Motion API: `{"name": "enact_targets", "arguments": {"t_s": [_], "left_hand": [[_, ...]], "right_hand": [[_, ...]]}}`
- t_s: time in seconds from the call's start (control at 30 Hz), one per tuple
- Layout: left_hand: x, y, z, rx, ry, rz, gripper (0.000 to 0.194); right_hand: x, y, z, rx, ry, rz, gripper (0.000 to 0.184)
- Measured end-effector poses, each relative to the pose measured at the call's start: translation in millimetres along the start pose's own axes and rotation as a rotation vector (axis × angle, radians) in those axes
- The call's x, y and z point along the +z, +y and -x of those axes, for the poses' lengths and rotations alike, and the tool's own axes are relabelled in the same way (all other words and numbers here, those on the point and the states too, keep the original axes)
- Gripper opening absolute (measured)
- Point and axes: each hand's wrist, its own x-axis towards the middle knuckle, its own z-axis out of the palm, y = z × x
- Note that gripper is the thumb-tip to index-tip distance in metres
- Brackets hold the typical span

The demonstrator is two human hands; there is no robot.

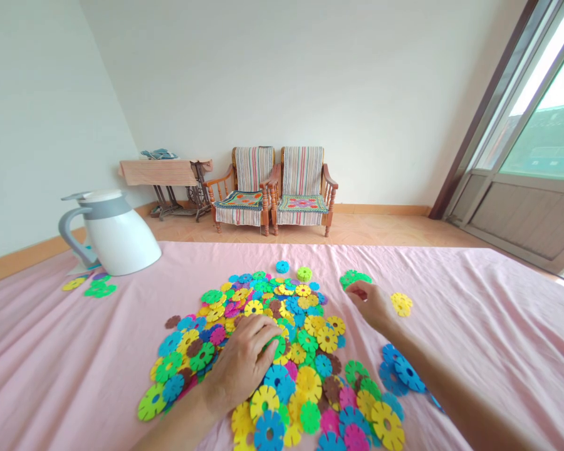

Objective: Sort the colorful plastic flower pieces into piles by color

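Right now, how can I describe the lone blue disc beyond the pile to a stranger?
On the pink sheet, find the big heap of plastic discs. Beyond its far edge, toward the chairs, the blue disc lies alone, a lime-green disc to its right.

Plastic discs (269, 431) run past the bottom edge — anything in the right hand (369, 305) seems hidden.

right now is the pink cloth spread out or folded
Spread out: the pink cloth lies open beneath the coloured plastic discs, stretching away to both sides, with only shallow creases and no folded-over part in view.
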Motion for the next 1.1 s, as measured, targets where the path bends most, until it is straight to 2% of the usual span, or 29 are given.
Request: {"name": "enact_targets", "arguments": {"t_s": [0.1, 0.2, 0.4, 0.6, 0.73, 0.87, 1.0, 1.1], "left_hand": [[-0.1, -0.2, -0.1, -0.005, 0.000, -0.007, 0.018], [-0.3, 0.0, -0.3, -0.007, -0.002, -0.009, 0.017], [-0.2, 0.2, -0.5, -0.012, -0.020, 0.000, 0.017], [1.2, -1.5, 0.2, -0.027, -0.025, 0.008, 0.018], [0.6, -2.1, 1.3, -0.030, -0.027, 0.010, 0.019], [-0.1, -1.8, 0.9, -0.031, -0.043, 0.012, 0.019], [1.0, -1.6, 1.1, -0.027, -0.037, 0.017, 0.018], [1.5, -1.8, 1.7, -0.022, -0.033, 0.019, 0.018]], "right_hand": [[19.3, -14.9, 12.9, -0.097, -0.120, 0.006, 0.017], [30.7, -30.1, 19.6, -0.148, -0.183, 0.031, 0.022], [29.0, -49.3, 14.7, -0.167, -0.257, 0.051, 0.034], [29.3, -54.3, 20.0, -0.126, -0.272, -0.001, 0.022], [26.2, -43.3, 18.5, -0.094, -0.227, -0.037, 0.009], [10.1, -18.7, 3.2, -0.020, -0.074, -0.043, 0.005], [-13.0, 1.0, -8.7, 0.074, 0.089, -0.016, 0.020], [-21.2, -0.2, -0.6, 0.050, 0.077, -0.003, 0.025]]}}
